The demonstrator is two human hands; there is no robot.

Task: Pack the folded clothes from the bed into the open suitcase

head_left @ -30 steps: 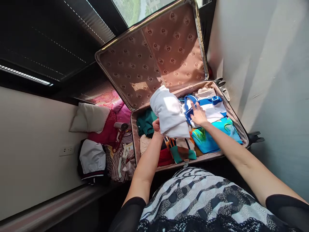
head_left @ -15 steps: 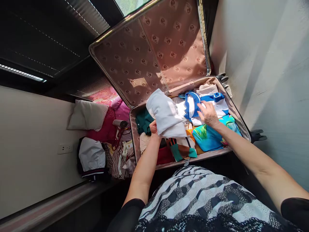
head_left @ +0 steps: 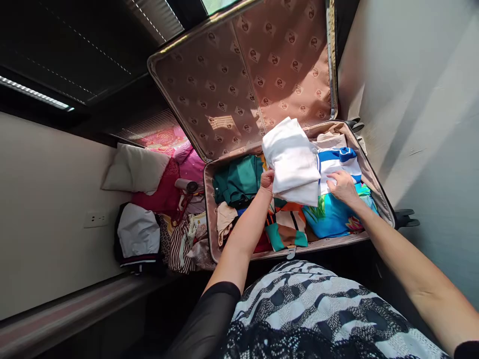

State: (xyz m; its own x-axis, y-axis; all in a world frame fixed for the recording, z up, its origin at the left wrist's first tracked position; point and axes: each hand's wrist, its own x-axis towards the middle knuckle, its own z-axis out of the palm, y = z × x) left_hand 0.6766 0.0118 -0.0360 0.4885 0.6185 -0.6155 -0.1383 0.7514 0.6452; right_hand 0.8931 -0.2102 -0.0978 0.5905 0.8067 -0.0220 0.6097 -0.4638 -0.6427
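Observation:
A folded white garment is gripped at its left edge by my left hand, fingers closed round the cloth. It is held over the middle of the open suitcase. My right hand rests at a folded blue-and-white garment in the right part of the case, fingers slightly bent and apart. The white garment hides part of the blue-and-white one. Below my right hand lies a bright blue floral cloth. Dark green clothing fills the left side, with a multicoloured patterned garment near the front.
The suitcase lid stands raised at the back. A grey wall is close on the right. To the left are a pale cushion, a white-and-dark garment, striped clothing and a hair-dryer-like object.
My left hand has carried the white garment to the right, uncovering more green clothing and covering part of the blue-and-white garment. My right hand has shifted slightly right. The view has shifted a little.

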